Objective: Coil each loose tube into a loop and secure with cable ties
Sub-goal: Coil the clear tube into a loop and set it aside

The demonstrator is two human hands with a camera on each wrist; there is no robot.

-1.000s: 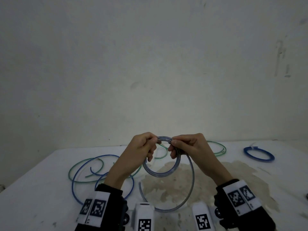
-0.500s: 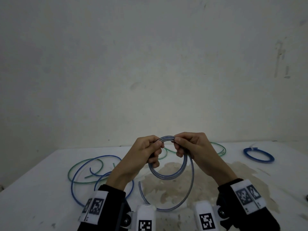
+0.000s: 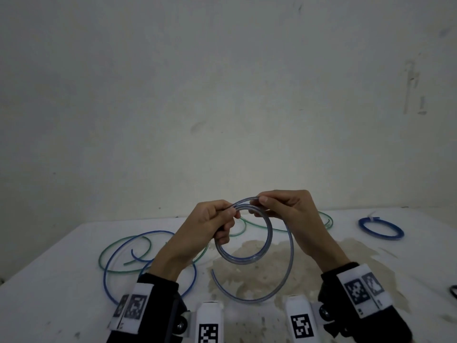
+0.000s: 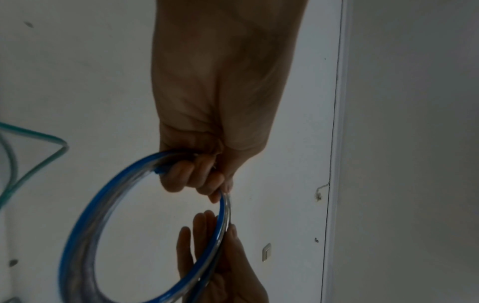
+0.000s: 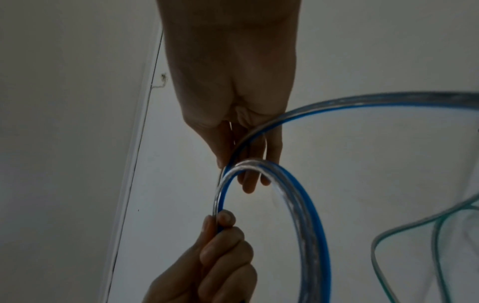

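A clear tube with a blue stripe is wound into a small loop held above the table. My left hand grips the loop's top left, fingers curled round the strands. My right hand pinches the top right of the loop. The tube's free tail hangs from my right hand and curves down to the table. Loose blue and green tubes lie on the left of the table. A finished blue coil with a white tie lies at the far right.
The white table has a brownish stain under the hands. Another green tube lies behind my right hand. A pale wall stands close behind the table. A dark object peeks in at the right edge.
Both hands rose slightly and shifted right with the loop. The loop's top strands spread a little between the hands, and the tail swung lower.
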